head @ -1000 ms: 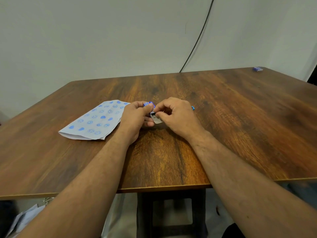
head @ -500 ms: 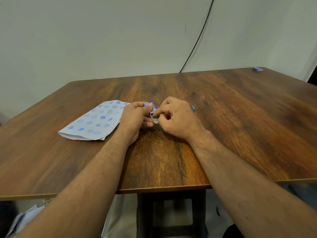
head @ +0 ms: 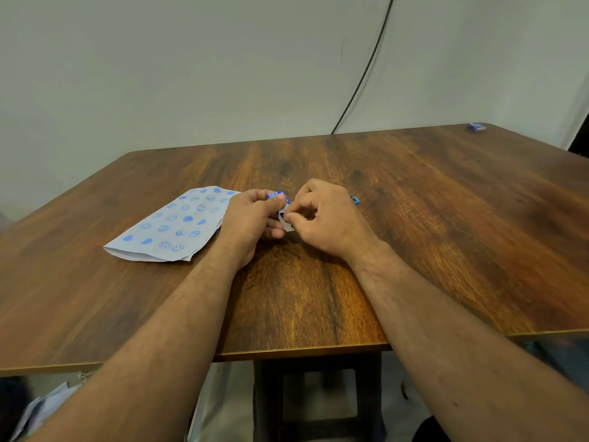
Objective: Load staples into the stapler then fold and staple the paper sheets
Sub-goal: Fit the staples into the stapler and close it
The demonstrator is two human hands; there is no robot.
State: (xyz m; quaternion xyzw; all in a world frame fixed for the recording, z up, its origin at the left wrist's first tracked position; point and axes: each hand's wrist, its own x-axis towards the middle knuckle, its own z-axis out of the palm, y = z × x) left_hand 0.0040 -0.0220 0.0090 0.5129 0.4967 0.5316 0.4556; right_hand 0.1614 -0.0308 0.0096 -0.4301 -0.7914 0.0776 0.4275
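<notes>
Left hand (head: 251,218) grips a small blue staple box (head: 278,196); its label is too small to read; right hand (head: 325,215) pinches the box's pale flap (head: 286,222); a blue object (head: 355,199), likely the stapler, shows just behind the right hand; folded paper (head: 172,224), printed with blue smileys, lies left; wooden table (head: 446,234); second blue box (head: 476,126) at far corner; pale wall (head: 191,74), black cable (head: 363,74).

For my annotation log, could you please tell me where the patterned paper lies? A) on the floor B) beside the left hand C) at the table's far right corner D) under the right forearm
B: the patterned paper lies flat on the table, just beside the left hand.
</notes>
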